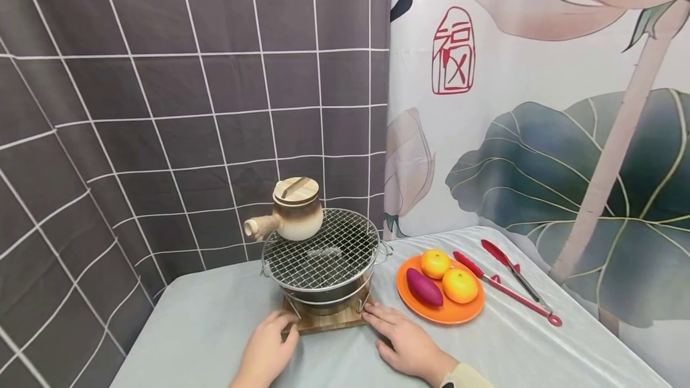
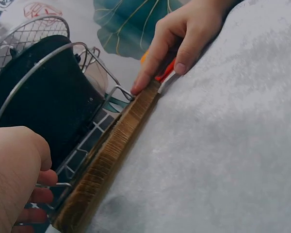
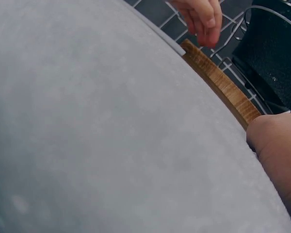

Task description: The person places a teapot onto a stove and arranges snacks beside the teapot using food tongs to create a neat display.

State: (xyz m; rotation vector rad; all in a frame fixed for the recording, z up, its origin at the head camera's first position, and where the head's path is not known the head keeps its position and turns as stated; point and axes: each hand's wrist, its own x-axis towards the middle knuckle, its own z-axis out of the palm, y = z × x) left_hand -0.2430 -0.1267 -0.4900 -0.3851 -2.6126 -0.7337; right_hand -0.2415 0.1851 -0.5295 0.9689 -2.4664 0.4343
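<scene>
A small round grill stove (image 1: pixel 329 295) with a dark bowl and wire frame stands on a square wooden board (image 1: pixel 331 323). On its wire mesh (image 1: pixel 345 244) sits a clay teapot (image 1: pixel 299 220) with a wooden lid, its side handle pointing left. My left hand (image 1: pixel 269 343) is at the board's front left corner, fingers loosely bent; contact there is hard to tell. At the front right corner my right hand (image 1: pixel 404 340) lies with fingers extended, fingertips by the board's edge. In the left wrist view, the right hand (image 2: pixel 184 39) touches the far end of the board (image 2: pixel 111 150).
Right of the stove, an orange plate (image 1: pixel 450 316) carries two oranges (image 1: pixel 460 285) and a purple sweet potato (image 1: pixel 424 287). Red-tipped tongs (image 1: pixel 520 298) lie beyond it. A grey cloth (image 1: pixel 199 316) covers the table; a dark checked curtain (image 1: pixel 232 88) hangs behind.
</scene>
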